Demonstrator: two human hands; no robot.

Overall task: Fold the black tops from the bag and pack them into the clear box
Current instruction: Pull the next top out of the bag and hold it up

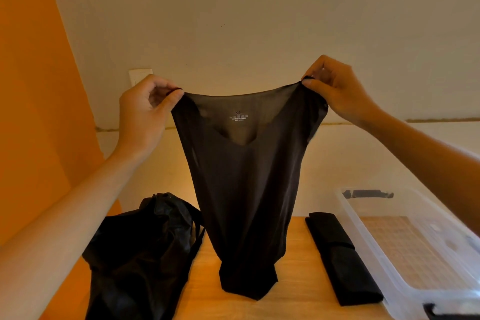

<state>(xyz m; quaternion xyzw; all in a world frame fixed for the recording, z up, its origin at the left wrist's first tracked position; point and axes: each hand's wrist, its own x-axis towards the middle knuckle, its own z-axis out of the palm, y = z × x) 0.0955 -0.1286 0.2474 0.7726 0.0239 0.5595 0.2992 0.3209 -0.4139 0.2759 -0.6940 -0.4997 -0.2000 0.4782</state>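
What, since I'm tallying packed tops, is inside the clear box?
No black top shows inside the clear box; only a checked pattern at its bottom. Its right side is out of frame. A folded top lies beside it on the table.

Black top (244,189) upright between bag (140,254) and folded top (340,260); clear box (376,249) rightmost.

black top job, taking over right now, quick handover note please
Left hand pinches one shoulder of the top, right hand pinches the other. The top hangs spread, its hem bunched on the table.
Bag lies at the left of the table. Box is at the right, no tops seen inside.
Done: one folded top lies beside the box.
Left: fold the held top and any in the bag, pack all into the box.
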